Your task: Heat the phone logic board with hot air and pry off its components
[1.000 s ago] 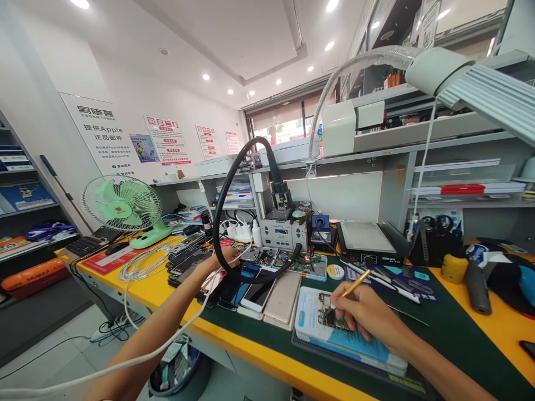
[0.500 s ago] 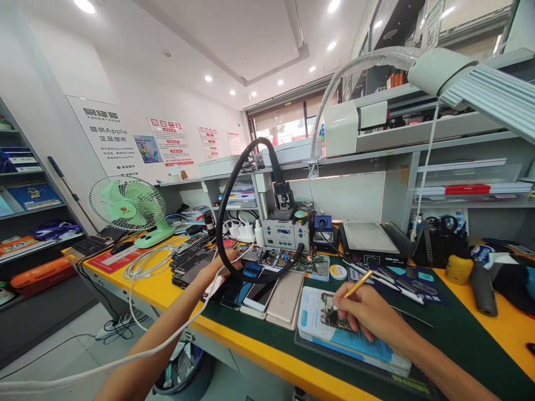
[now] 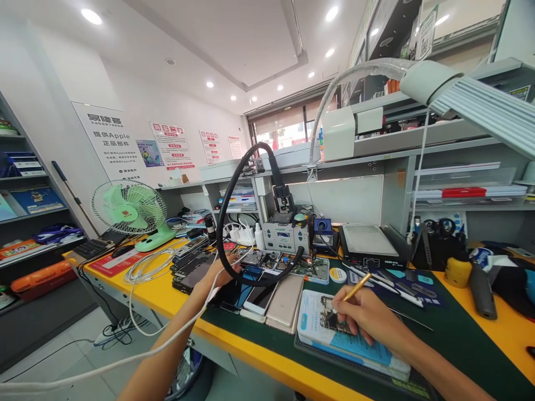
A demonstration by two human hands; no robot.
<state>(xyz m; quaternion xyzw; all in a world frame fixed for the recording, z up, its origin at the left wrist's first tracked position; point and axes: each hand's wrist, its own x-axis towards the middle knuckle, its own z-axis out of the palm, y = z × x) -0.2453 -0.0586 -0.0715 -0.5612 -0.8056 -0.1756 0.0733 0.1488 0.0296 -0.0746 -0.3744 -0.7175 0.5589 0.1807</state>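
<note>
Circuit board [image 3: 328, 309] lies flat on a white-and-blue box [image 3: 308, 326], which sits on a dark tray near the front edge of the desk [image 3: 251, 350]. My right hand [image 3: 363, 312] has a gold-handled tool [image 3: 357, 288] in a pen grip, handle tilted up, dark tip down at the board. Can't tell whether the tip touches; my fingers cover part of it. I read this step as fine tip work on the board. Next move calls for a light, steady wrist and the board kept from sliding on the box. My left hand [image 3: 219, 275] is off to the left, by the phones, partly behind the black hose [image 3: 223, 211]; can't tell if it grips anything. White phone [image 3: 261, 298] and beige phone [image 3: 285, 306] lie between. Grey station [image 3: 288, 236] behind.
</note>
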